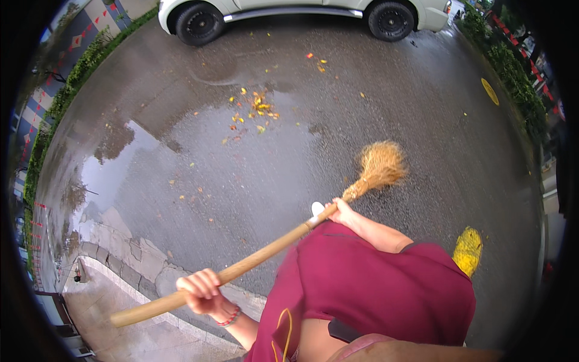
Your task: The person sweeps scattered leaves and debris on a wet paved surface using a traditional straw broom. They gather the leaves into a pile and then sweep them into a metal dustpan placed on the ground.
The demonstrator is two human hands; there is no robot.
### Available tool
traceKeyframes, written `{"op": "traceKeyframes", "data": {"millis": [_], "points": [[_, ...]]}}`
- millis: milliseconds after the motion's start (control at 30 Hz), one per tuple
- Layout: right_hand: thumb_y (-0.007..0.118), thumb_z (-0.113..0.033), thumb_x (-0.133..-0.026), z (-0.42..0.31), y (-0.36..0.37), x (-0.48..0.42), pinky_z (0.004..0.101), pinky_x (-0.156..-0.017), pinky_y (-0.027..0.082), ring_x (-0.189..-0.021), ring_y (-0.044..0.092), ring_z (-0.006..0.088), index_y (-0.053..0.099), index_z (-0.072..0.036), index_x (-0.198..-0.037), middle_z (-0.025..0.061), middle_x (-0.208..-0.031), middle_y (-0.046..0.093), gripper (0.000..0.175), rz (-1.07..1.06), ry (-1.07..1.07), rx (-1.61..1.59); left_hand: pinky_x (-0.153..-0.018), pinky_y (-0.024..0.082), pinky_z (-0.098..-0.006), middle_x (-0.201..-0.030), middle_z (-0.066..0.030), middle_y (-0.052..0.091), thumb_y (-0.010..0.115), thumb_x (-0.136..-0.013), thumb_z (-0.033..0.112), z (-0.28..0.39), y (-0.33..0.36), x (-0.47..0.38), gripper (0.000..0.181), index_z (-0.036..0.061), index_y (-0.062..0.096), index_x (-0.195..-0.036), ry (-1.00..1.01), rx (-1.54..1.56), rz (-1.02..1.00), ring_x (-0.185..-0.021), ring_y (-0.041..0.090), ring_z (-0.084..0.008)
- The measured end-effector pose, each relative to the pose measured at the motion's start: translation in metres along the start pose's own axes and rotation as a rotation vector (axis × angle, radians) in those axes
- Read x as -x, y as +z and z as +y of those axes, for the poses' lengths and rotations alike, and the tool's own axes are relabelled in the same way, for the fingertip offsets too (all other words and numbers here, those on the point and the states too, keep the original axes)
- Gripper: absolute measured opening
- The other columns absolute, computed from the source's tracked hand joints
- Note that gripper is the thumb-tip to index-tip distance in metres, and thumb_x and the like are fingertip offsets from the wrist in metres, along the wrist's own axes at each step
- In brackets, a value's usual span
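A straw broom is held slantwise in front of my body, its long wooden handle (267,249) running from lower left to upper right. My left hand (201,289) is wrapped around the handle near its butt end and wears a braided bracelet (230,316) at the wrist. Farther along, my right hand (342,212) grips the handle just below the binding. The straw head (383,164) is slightly blurred, over the wet asphalt; whether it touches is unclear. Fallen yellow and orange leaves (261,106) lie in a loose cluster ahead, left of the straw.
A white vehicle (289,5) stands across the far side of the wet road (280,172). Hedges (515,77) border the road. A curb (113,267) and paved ground lie at lower left. To my right is a yellow object (468,251), its kind unclear.
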State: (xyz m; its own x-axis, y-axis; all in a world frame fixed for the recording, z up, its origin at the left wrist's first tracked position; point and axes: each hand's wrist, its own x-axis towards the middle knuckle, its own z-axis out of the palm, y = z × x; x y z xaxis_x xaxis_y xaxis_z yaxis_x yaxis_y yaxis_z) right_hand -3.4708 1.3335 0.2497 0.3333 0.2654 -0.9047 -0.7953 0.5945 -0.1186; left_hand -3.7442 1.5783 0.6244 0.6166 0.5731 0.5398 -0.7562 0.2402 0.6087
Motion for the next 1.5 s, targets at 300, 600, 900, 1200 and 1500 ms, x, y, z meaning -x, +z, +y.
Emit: {"op": "traceKeyframes", "data": {"millis": [300,600,900,1200,1500], "points": [[0.049,-0.015,-0.09,-0.211,0.147,-0.031,0.0467,-0.064,0.05,-0.066,0.051,0.0247,0.037,-0.005,-0.096,0.0101,-0.075,0.046,0.016,-0.266,-0.147,-0.211,-0.059,0.046,-0.035,-0.051,-0.0017,0.04,0.059,-0.09,0.029,-0.136,0.027,-0.099,0.036,0.0118,0.038,-0.065,0.031,-0.249,0.102,-0.047,0.043,-0.0144],[0.034,-0.044,-0.098,-0.667,0.228,-0.245,0.0393,-0.046,0.046,-0.048,0.049,0.0242,0.04,-0.01,-0.082,0.0058,-0.06,0.047,0.038,-0.207,-0.211,-0.25,-0.098,0.037,-0.0469,-0.071,-0.0066,0.052,0.055,-0.09,0.018,-0.655,0.262,-0.212,0.02,0.0081,0.046,-0.074,-0.432,-0.325,0.29,-0.076,0.053,-0.021],[0.039,-0.05,-0.093,-0.163,0.272,-0.148,0.0425,-0.033,0.038,-0.032,0.042,0.0221,0.036,-0.015,-0.051,0.0037,-0.042,0.039,0.055,-0.058,0.335,0.216,-0.094,0.039,-0.0437,-0.063,-0.0028,0.039,0.048,-0.092,0.018,-0.28,0.21,-0.106,0.031,0.0107,0.034,-0.065,-0.052,-0.643,0.855,-0.071,0.044,-0.0179],[0.043,-0.047,-0.094,-0.037,0.331,-0.018,0.038,-0.032,0.039,-0.033,0.043,0.0189,0.039,-0.011,-0.07,0.0032,-0.045,0.038,0.043,-0.207,0.515,0.873,-0.097,0.038,-0.0394,-0.064,-0.0003,0.035,0.04,-0.1,0.024,-0.292,0.29,-0.006,0.039,0.0121,0.035,-0.063,0.522,-0.813,1.377,-0.07,0.04,-0.0178],[0.053,-0.025,-0.092,-0.086,0.333,0.035,0.0521,-0.07,0.054,-0.077,0.059,0.0317,0.035,-0.007,-0.105,0.0147,-0.083,0.05,0.028,-0.454,0.797,0.788,-0.065,0.039,-0.0274,-0.055,0.0023,0.026,0.046,-0.096,0.013,-0.182,0.203,0.023,0.04,0.0143,0.029,-0.059,0.617,-0.57,1.133,-0.054,0.031,-0.012]]}}
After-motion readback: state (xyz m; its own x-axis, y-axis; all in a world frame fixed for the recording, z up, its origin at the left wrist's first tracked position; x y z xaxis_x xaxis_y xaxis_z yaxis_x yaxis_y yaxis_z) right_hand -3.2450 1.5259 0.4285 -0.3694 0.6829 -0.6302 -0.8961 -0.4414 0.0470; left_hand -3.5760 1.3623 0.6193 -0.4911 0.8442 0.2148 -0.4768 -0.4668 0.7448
